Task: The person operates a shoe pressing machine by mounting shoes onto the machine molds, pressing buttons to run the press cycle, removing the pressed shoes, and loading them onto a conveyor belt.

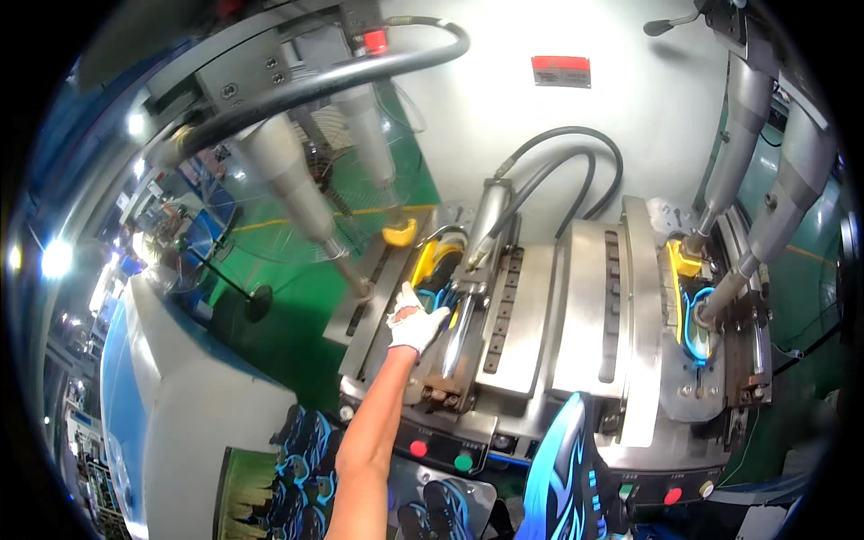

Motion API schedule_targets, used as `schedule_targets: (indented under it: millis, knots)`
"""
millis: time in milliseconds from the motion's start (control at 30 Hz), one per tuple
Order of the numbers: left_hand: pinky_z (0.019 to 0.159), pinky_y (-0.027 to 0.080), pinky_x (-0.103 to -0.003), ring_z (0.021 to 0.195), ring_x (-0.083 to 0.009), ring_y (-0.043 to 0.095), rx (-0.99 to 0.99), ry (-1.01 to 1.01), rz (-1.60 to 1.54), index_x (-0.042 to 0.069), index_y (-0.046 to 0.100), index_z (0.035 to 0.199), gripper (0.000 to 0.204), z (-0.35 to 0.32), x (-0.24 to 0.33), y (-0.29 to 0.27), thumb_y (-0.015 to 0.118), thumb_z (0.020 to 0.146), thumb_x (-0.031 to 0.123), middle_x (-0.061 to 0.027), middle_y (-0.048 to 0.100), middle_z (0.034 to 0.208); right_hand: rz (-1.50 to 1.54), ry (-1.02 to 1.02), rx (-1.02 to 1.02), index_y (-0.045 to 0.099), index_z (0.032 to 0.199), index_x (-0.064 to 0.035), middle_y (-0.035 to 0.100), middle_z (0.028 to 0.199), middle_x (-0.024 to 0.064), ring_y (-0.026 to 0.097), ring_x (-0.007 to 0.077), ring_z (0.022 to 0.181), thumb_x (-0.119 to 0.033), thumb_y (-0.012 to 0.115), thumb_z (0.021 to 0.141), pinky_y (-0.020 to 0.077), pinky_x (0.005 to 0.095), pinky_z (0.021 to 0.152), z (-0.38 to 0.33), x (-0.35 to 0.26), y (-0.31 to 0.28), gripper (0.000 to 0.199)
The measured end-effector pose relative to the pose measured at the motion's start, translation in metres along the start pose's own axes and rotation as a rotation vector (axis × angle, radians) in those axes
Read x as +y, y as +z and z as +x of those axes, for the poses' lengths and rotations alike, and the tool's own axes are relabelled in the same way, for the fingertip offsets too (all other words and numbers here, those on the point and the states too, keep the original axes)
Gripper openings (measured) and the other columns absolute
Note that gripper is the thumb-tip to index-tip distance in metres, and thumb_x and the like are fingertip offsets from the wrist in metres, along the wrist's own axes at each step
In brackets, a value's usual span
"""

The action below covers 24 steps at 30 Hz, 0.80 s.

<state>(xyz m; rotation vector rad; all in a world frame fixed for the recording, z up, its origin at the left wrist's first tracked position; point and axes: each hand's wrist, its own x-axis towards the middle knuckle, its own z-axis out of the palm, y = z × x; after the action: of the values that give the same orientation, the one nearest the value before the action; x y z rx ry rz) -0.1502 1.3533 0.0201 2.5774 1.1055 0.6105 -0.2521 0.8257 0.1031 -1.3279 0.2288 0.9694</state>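
Note:
My left hand (416,326), in a white glove with a worn or torn patch on its back, reaches into the left station of a metal press machine. Its fingers are stretched and the thumb stands apart. Beside the fingers, and partly hidden by them, is a black and blue shoe (440,297) next to yellow pads. Whether the hand touches it I cannot tell. Close to me at the lower middle, a blue and black shoe (565,477) stands toe up. My right hand is not visible. Another shoe (695,328) sits under metal rods in the right station.
Steel plates (589,324) fill the middle of the machine. Along its front are a red button (418,448), a green button (463,462) and another red button (672,496). Several shoes (306,468) lie at the lower left. A thick black hose (333,81) arches overhead.

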Motion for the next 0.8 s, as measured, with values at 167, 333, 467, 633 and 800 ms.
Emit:
schedule_targets:
  millis: [167, 333, 467, 633, 800]
  knots:
    - [0.106, 0.048, -0.049, 0.124, -0.0413, 0.062, -0.273, -0.101, 0.102, -0.006, 0.038, 0.147, 0.098, 0.069, 0.017, -0.001, 0.083, 0.076, 0.044, -0.0279, 0.062, 0.136, -0.129, -0.009, 0.101, 0.071, 0.085, -0.0036, 0.065, 0.071, 0.0003, 0.059, 0.0109, 0.057, 0.0, 0.083, 0.077, 0.0507, 0.0306, 0.053, 0.008, 0.036, -0.025, 0.014]
    - [0.111, 0.043, -0.051, 0.127, -0.0437, 0.059, -0.296, -0.12, 0.116, -0.005, 0.041, 0.145, 0.099, 0.053, 0.03, -0.092, 0.077, 0.077, 0.056, -0.0278, 0.06, 0.139, -0.01, 0.021, 0.108, 0.063, 0.076, -0.0115, 0.061, 0.07, -0.0028, 0.053, 0.0075, 0.053, 0.003, 0.078, 0.084, 0.0395, 0.0245, 0.046, 0.035, -0.007, 0.023, 0.022]
    - [0.102, 0.051, -0.043, 0.115, -0.0351, 0.067, -0.06, -0.156, -0.208, 0.0, 0.048, 0.139, 0.089, -0.06, 0.003, -0.185, 0.086, 0.073, 0.044, -0.0234, 0.067, 0.127, 0.033, -0.038, 0.024, 0.067, 0.088, -0.0099, 0.062, 0.076, -0.0021, 0.056, 0.0075, 0.06, -0.005, 0.081, 0.083, 0.0445, 0.0246, 0.053, 0.047, -0.034, 0.078, 0.016]
    - [0.096, 0.053, -0.039, 0.105, -0.0269, 0.068, 0.097, -0.284, -0.431, 0.002, 0.054, 0.13, 0.083, -0.235, -0.082, -0.233, 0.094, 0.063, 0.028, -0.0164, 0.069, 0.117, 0.096, -0.187, -0.475, 0.068, 0.102, -0.0033, 0.072, 0.095, 0.0108, 0.071, 0.0251, 0.082, -0.007, 0.072, 0.091, 0.0616, 0.0423, 0.07, 0.188, -0.114, 0.25, 0.013]
    - [0.086, 0.056, -0.037, 0.088, -0.0247, 0.071, 0.092, -0.544, -0.195, 0.001, 0.057, 0.13, 0.071, -0.406, -0.147, -0.245, 0.091, 0.074, 0.03, -0.0141, 0.073, 0.098, -0.107, -0.232, -0.243, 0.064, 0.098, -0.0049, 0.066, 0.091, 0.0135, 0.061, 0.0304, 0.065, -0.003, 0.074, 0.081, 0.0571, 0.0451, 0.059, 0.348, -0.117, 0.36, 0.02]
